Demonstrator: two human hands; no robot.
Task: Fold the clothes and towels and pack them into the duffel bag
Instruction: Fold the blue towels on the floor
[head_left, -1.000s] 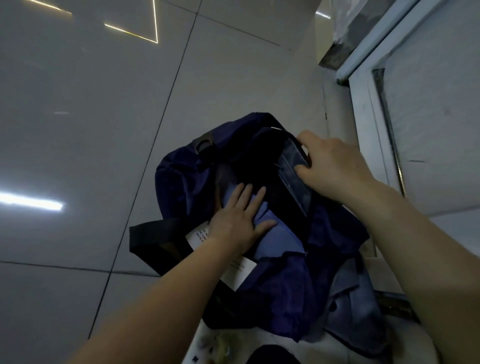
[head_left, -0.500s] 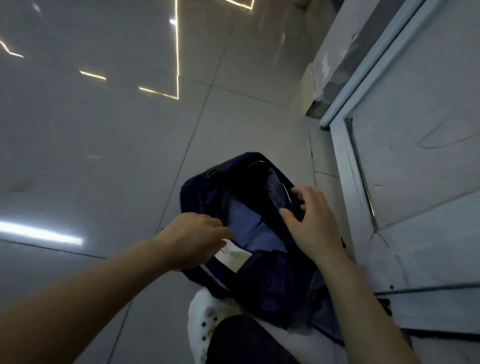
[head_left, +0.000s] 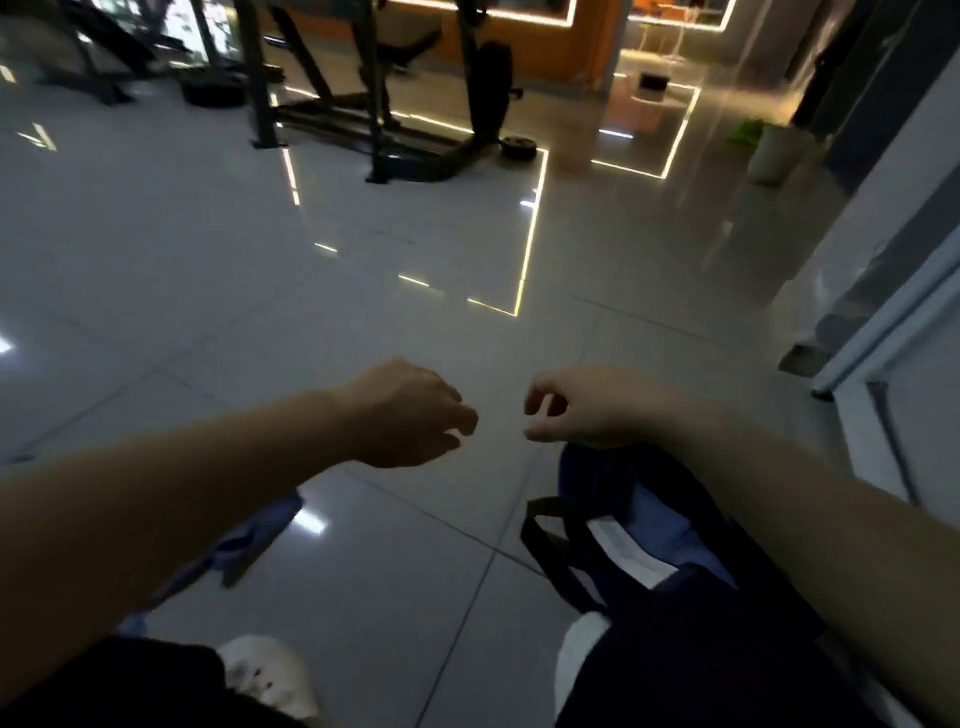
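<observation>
Head view: gym equipment (head_left: 395, 104) stands far across the glossy tiled floor (head_left: 363, 270), and a white bin (head_left: 779, 153) sits near the right wall. A blue cloth (head_left: 254, 535) lies on the floor under the left forearm. The left hand (head_left: 410, 415) and right hand (head_left: 592, 408) hover side by side, apart, fingers loosely curled, holding nothing. The navy duffel bag (head_left: 670, 561), blue clothes inside, lies below the right forearm. A second ago both hands were at the bag's opening; now they are lifted clear.
</observation>
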